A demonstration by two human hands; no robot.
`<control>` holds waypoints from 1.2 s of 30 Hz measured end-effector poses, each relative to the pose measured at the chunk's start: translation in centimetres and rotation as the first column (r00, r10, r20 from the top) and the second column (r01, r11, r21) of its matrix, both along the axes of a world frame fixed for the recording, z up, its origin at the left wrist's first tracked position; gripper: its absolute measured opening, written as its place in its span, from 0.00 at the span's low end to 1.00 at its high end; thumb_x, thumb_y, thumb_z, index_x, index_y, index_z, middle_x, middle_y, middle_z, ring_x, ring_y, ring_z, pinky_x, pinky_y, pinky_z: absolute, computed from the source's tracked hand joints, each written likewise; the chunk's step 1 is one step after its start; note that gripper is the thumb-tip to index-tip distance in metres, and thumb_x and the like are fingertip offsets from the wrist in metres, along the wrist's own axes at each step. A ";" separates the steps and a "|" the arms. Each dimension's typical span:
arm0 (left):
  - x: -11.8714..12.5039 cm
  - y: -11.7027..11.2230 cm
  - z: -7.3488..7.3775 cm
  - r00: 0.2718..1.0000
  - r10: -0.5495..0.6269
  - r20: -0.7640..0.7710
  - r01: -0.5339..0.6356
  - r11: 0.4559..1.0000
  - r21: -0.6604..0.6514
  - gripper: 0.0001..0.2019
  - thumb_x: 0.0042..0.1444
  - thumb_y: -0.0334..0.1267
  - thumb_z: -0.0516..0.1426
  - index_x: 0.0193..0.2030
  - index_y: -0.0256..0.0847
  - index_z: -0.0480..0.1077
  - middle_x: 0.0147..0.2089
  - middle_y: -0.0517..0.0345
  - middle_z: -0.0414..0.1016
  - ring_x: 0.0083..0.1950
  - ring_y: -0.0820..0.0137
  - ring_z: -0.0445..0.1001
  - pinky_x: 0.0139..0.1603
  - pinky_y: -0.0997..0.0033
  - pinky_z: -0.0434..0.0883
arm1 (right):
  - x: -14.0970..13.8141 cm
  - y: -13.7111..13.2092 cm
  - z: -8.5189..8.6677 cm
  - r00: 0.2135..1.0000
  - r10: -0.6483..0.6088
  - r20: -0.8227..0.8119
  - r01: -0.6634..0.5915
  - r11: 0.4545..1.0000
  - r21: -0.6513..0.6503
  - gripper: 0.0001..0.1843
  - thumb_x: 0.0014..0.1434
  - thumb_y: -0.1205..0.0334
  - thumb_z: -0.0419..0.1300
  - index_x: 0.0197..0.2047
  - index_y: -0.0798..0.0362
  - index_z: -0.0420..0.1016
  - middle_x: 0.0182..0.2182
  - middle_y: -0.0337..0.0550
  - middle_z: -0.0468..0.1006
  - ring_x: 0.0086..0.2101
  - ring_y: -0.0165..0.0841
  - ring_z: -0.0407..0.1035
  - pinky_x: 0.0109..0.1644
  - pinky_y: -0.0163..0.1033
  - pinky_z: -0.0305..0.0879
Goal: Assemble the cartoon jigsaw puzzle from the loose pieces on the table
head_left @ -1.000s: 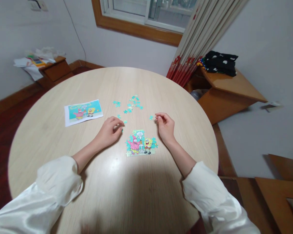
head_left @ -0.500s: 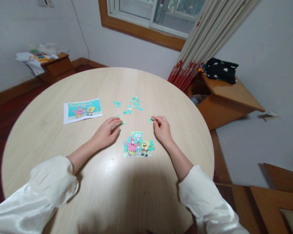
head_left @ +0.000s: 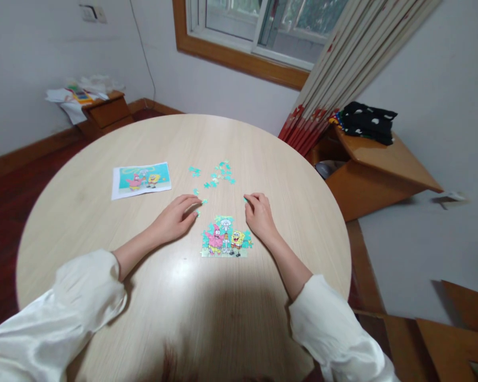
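Observation:
A partly assembled jigsaw puzzle with cartoon figures lies flat on the table between my hands. My left hand rests to its upper left, open, thumb apart from the fingers. Its fingertips are beside a turquoise puzzle piece, and another small piece lies by the thumb. To the upper right of the puzzle, my right hand is closed at the fingertips on a small turquoise piece, mostly covered by the fingers. Several loose pieces lie scattered beyond the puzzle.
A printed reference picture lies at the left of the round wooden table. Two more joined-looking pieces sit beside the loose group. Behind the table are a window, a curtain and a cabinet with dark cloth on it.
My right hand's fingers have come over the small turquoise piece, which now shows less. My left hand stays nearly where it was. The whole view has shifted slightly.

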State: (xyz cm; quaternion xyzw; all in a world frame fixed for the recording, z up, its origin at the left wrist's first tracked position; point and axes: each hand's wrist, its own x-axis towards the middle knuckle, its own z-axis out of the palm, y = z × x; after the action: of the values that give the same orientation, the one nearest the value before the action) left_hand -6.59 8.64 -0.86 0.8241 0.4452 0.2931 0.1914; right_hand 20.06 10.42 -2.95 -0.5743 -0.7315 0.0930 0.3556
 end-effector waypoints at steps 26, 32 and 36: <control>-0.1 0.7 -0.1 0.993 0.121 0.005 -0.121 0.990 0.079 0.14 0.60 0.31 0.46 0.44 0.37 0.72 0.47 0.46 0.72 0.49 0.63 0.71 0.52 0.56 0.70 | -0.1 -0.6 0.6 0.994 0.081 -0.077 -0.079 0.997 0.027 0.14 0.57 0.68 0.51 0.43 0.51 0.75 0.42 0.51 0.70 0.45 0.41 0.65 0.52 0.54 0.63; 0.0 1.7 -0.3 0.979 0.102 -0.178 -0.077 0.987 0.143 0.19 0.63 0.37 0.45 0.54 0.34 0.68 0.55 0.43 0.71 0.56 0.57 0.67 0.58 0.48 0.64 | -0.1 -0.7 0.8 0.993 0.086 -0.085 -0.085 0.996 0.016 0.14 0.57 0.68 0.51 0.43 0.51 0.75 0.42 0.51 0.69 0.45 0.41 0.64 0.52 0.53 0.63; 0.0 1.6 -0.4 0.968 0.097 -0.231 -0.062 0.986 0.156 0.18 0.63 0.37 0.45 0.53 0.36 0.70 0.56 0.45 0.71 0.56 0.57 0.68 0.58 0.48 0.64 | -0.1 -0.7 0.9 0.992 0.089 -0.092 -0.087 0.996 0.025 0.15 0.57 0.68 0.51 0.43 0.49 0.75 0.41 0.50 0.70 0.45 0.41 0.65 0.52 0.54 0.63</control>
State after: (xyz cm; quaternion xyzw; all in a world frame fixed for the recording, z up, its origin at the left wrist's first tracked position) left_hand -6.56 10.26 -1.26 0.8466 0.4750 0.2317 0.0634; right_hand 19.96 9.69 -2.07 -0.5329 -0.7395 0.1276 0.3910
